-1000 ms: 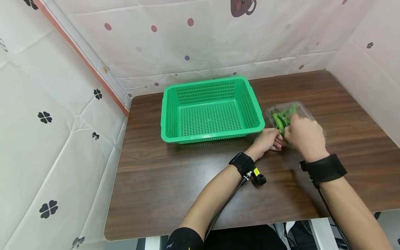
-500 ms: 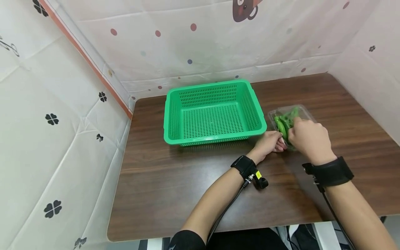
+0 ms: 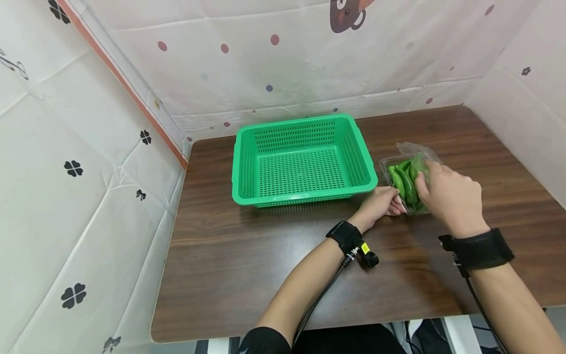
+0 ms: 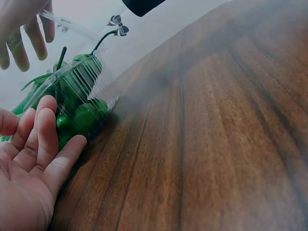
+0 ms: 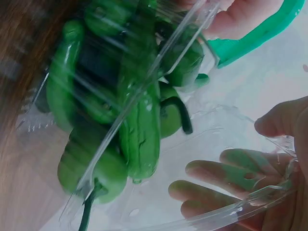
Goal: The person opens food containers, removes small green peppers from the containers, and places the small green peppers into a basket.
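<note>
A clear plastic clamshell box [image 3: 383,163] of green peppers [image 3: 408,183] sits on the table to the right of the basket. Its thin clear lid [image 3: 415,148] stands raised on the far right side. With my right hand [image 3: 454,197] I pinch the lid's edge; the fingers [image 5: 211,173] show through the plastic in the right wrist view. My left hand [image 3: 379,202] holds the box at its near left corner, fingertips [image 4: 47,120] against the ribbed side wall. Inside, long peppers lie among rounder ones, some with dark stems.
An open green plastic basket [image 3: 247,199] with slotted walls stands left of the box, close to it. The brown wooden table [image 3: 247,275] meets patterned white sheeting at the back and sides. A cable [image 3: 325,290] runs from each wrist strap.
My right hand has moved right and drawn the lid up off the peppers, so more of them show. The left hand keeps its place at the box corner.
</note>
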`<state>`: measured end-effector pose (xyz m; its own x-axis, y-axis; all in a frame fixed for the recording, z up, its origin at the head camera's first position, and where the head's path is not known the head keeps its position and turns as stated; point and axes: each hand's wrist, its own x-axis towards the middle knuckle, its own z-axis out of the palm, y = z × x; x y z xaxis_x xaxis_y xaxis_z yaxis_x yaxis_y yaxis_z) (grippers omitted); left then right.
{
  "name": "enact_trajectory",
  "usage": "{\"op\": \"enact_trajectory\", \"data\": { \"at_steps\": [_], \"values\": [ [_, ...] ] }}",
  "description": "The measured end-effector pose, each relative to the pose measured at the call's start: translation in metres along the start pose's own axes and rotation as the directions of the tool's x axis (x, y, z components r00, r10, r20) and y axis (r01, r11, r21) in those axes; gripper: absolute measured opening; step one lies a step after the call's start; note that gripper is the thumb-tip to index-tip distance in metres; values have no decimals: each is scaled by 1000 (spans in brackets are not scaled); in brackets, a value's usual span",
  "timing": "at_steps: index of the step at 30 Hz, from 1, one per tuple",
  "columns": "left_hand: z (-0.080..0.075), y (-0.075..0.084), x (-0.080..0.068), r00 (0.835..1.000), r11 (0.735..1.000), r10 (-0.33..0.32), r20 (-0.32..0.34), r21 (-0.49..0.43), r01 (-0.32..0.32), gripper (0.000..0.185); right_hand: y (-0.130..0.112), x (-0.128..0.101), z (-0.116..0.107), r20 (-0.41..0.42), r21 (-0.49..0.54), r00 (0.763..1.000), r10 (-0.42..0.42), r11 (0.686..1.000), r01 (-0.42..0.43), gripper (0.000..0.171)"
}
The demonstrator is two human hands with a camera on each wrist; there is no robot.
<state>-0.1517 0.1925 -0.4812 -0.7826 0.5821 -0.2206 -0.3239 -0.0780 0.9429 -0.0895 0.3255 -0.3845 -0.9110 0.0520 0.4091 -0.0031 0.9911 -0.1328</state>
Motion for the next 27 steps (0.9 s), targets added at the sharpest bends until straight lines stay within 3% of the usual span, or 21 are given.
{"op": "enact_trajectory", "data": {
  "at_steps": [5,10,16,27],
  "values": [
    [0,1,-3,1000,1000,1,4,-2,-1,38,3,-1,-5,71,5,997,19,1000,-20,46],
    [2,2,-4,1000,1000,5,-1,-5,-5,37,7,2,-8,69,12,998,-4,1000,3,50],
    [1,1,-4,1000,1000,5,16,-4,-5,37,12,4,-13,121,24,992,24,999,-27,54],
    [1,4,-5,1000,1000,5,2,10,-5,37,24,8,-21,81,85,993,89,992,-96,44]
  ]
}}
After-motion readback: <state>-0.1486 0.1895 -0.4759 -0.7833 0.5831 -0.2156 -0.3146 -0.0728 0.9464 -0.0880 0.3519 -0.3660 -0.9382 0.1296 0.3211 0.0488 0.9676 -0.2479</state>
